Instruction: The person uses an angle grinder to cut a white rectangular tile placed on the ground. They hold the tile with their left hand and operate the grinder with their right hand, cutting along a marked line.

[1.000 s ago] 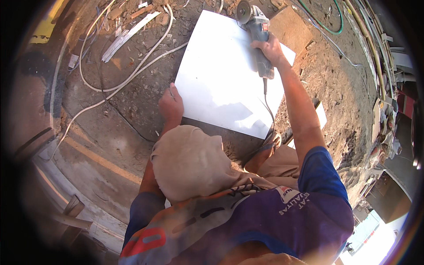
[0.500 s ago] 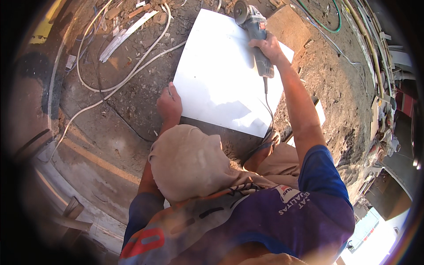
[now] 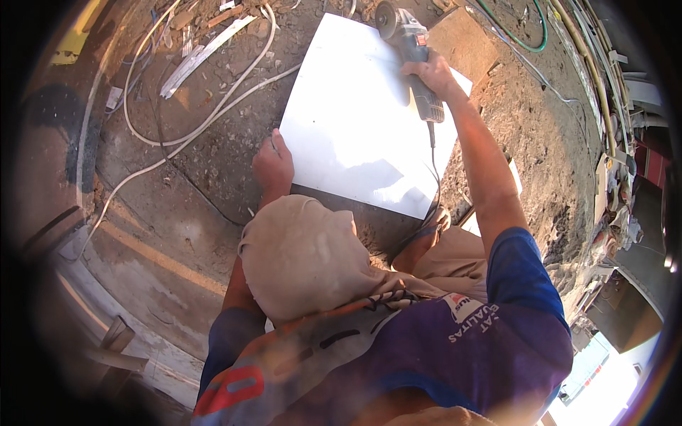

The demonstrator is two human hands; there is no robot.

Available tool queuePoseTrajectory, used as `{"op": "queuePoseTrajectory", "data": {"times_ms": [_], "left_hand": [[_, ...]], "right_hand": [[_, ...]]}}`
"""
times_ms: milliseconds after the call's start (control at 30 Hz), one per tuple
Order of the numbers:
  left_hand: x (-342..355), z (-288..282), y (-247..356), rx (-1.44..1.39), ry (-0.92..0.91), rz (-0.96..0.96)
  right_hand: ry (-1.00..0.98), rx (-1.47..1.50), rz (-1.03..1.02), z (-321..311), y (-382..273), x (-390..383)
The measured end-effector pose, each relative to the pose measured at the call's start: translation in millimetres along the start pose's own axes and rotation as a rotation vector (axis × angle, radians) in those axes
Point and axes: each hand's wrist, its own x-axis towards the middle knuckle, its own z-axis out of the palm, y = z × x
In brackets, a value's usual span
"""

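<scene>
A white square panel point(image 3: 355, 128) lies on the dirt ground in front of me. My right hand point(image 3: 433, 74) grips a grey angle grinder point(image 3: 401, 35) over its upper right part; the disc is at the panel's far edge and the cord trails across the panel. My left hand point(image 3: 273, 160) is at the panel's left edge, fingers curled round something thin and dark, too small to make out. Beige fabric point(image 3: 305, 255) over my body hides part of my left arm.
White cables point(image 3: 206, 128) loop over the debris-strewn ground at left, near a white strip point(image 3: 202, 60). A brown board point(image 3: 462, 39) lies behind the panel, a green hose point(image 3: 533, 42) beyond it. Long pipes and scrap point(image 3: 611, 128) line the right side.
The grinder's rear end and my right forearm have shifted slightly right. The disc end and my left hand are almost where they were.
</scene>
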Motion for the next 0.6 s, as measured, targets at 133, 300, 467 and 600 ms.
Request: {"op": "queuePoseTrajectory", "data": {"times_ms": [133, 300, 467, 600], "left_hand": [[-1, -3, 3, -0.015, 0.001, -0.022], [-1, -4, 7, -0.046, 0.033, 0.004], [-1, -2, 4, -0.018, 0.025, -0.008], [1, -2, 6, -0.022, 0.018, -0.029]], "right_hand": [[-0.009, 0.009, 0.025, -2, -8, -5], [-0.021, -0.03, 0.03, -6, -3, 3], [0.016, -0.079, -0.06, -6, -2, 7], [0.009, -0.088, 0.021, -8, -10, 1]]}}
